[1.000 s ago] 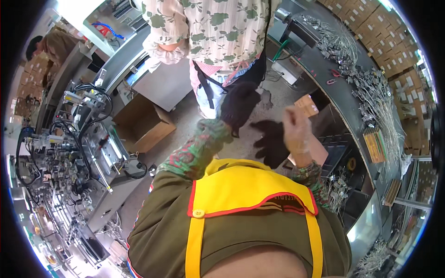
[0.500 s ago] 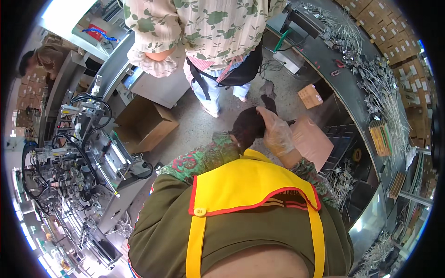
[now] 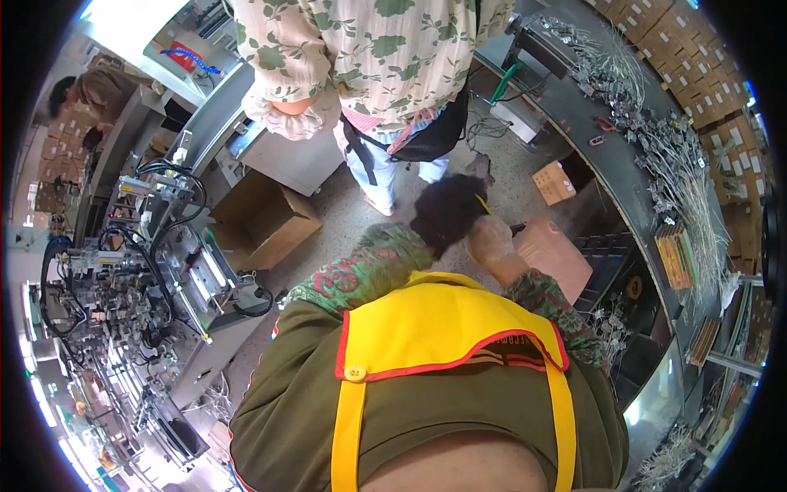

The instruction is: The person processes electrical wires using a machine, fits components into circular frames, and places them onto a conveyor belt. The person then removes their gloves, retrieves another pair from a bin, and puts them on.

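My left hand (image 3: 443, 215) is in front of my chest, covered in black cloth that looks like a glove and smeared by motion; its fingers cannot be made out. Close against it on the right is my right hand (image 3: 490, 241), in a thin clear plastic glove, with its fingers bunched together. A narrow yellow strip (image 3: 482, 204) shows between the two hands, at the edge of the dark cloth, which the right fingers appear to pinch. Patterned green and red sleeves (image 3: 352, 271) cover my forearms.
A person in a leaf-print top (image 3: 385, 57) stands ahead. An open cardboard box (image 3: 270, 225) and machinery (image 3: 156, 246) are on the left. To the right, a curved dark bench (image 3: 598, 156) carries bundled cables (image 3: 672, 164). A small carton (image 3: 554, 183) and pinkish sheet (image 3: 553, 254) are below it.
The right hand has drawn in from spread fingers to a bunched shape, slightly lower. The dangling dark ends beyond the left hand no longer show, and a yellow strip has appeared. The view has shifted slightly.
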Demonstrator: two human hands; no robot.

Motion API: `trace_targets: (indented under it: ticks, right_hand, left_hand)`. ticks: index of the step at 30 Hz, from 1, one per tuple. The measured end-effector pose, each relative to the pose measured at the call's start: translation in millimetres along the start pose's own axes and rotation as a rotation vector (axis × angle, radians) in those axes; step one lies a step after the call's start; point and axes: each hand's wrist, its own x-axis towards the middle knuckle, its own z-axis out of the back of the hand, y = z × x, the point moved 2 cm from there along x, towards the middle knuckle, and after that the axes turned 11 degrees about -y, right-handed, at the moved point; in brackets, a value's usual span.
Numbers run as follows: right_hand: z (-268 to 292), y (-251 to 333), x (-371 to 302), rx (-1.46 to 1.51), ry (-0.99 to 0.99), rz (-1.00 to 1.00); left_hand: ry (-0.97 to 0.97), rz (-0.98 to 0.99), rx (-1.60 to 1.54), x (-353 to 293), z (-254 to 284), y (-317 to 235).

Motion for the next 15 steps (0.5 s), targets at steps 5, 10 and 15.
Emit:
trace_targets:
  ticks: [5,10,15]
  right_hand:
    - [34.2,-33.6,30.1,2.199,0.035,0.304]
    - [107.5,29.3,18.9,2.095,-0.164,0.942]
    - [153.0,58.1,21.1,1.838,-0.369,1.595]
  left_hand:
    - [-0.216,-0.413,0.005,-53.4,56.4,-52.7]
    - [-0.405,-0.614,-0.271,-52.0,96.4,-108.2]
    - [-0.348,-0.704,-0.432,-37.5,96.2,-113.3]
